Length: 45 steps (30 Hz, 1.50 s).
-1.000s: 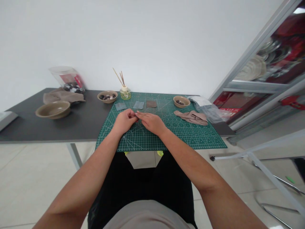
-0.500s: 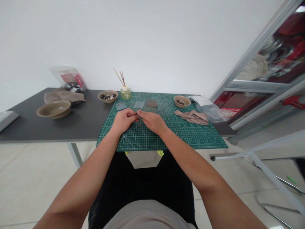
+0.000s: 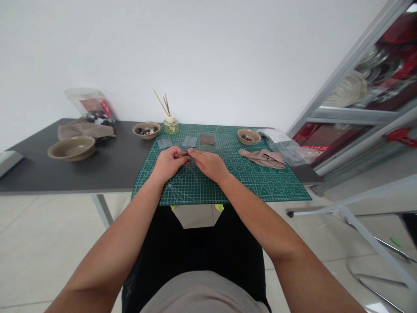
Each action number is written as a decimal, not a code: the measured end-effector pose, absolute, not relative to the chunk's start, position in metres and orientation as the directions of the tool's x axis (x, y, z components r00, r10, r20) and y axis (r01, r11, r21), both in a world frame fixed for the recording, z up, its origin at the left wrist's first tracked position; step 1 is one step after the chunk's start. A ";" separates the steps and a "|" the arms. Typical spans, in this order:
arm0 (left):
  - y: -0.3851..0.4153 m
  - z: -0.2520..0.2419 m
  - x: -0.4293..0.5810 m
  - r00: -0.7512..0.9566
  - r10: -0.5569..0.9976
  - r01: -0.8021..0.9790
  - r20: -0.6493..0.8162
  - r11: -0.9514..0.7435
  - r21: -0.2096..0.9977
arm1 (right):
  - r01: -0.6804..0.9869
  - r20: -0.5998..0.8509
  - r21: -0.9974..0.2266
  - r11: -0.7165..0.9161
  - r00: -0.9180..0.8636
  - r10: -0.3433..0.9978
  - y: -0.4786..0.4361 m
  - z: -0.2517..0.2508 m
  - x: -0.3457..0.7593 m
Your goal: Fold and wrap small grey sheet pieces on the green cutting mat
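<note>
My left hand (image 3: 169, 164) is closed in a pinch above the cutting mat, its thumb and fingertips around something small and dark, mostly hidden. Against those fingertips presses my right hand (image 3: 211, 166), its fingers held together; what lies under them I cannot make out. Both hands rest low over the green cutting mat (image 3: 254, 184). Just beyond them lie two grey-blue square sheets, a left one (image 3: 165, 143) and a middle one (image 3: 189, 141), and a brown square sheet (image 3: 207, 140).
Stones fill part of a left bowl (image 3: 146, 135) and a right bowl (image 3: 249, 142). A reed diffuser (image 3: 171, 126) stands between. Brown cloth (image 3: 265, 159) and a clear plastic bag (image 3: 286, 150) lie right. Further left are a larger bowl (image 3: 72, 153), another cloth (image 3: 83, 129) and a bag of stones (image 3: 97, 114).
My hands stay together at the same spot, with only slight finger movement. The whole view has shifted a little.
</note>
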<state>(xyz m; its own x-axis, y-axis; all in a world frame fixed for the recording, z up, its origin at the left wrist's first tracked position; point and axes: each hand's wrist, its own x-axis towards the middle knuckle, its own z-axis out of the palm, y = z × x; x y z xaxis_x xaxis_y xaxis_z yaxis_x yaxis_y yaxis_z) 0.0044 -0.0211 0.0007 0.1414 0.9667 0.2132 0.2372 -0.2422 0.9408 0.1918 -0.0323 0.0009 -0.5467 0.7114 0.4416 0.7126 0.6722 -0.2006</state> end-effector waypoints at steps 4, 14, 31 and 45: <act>-0.022 0.002 0.005 0.126 0.958 0.250 0.257 -0.281 0.927 | 0.747 0.425 -0.194 0.636 -0.520 0.741 -0.033 0.001 0.191; -0.023 0.001 0.006 0.158 0.945 0.363 0.286 -0.325 0.873 | 0.705 0.422 -0.167 0.689 -0.581 0.696 -0.035 0.000 0.188; -0.027 0.008 0.007 0.083 0.887 0.557 0.455 -0.420 0.716 | 0.711 0.445 -0.147 0.687 -0.573 0.688 -0.035 -0.001 0.186; -0.025 0.005 0.005 0.075 0.916 0.471 0.394 -0.381 0.795 | 0.717 0.461 -0.174 0.675 -0.546 0.699 -0.036 -0.001 0.185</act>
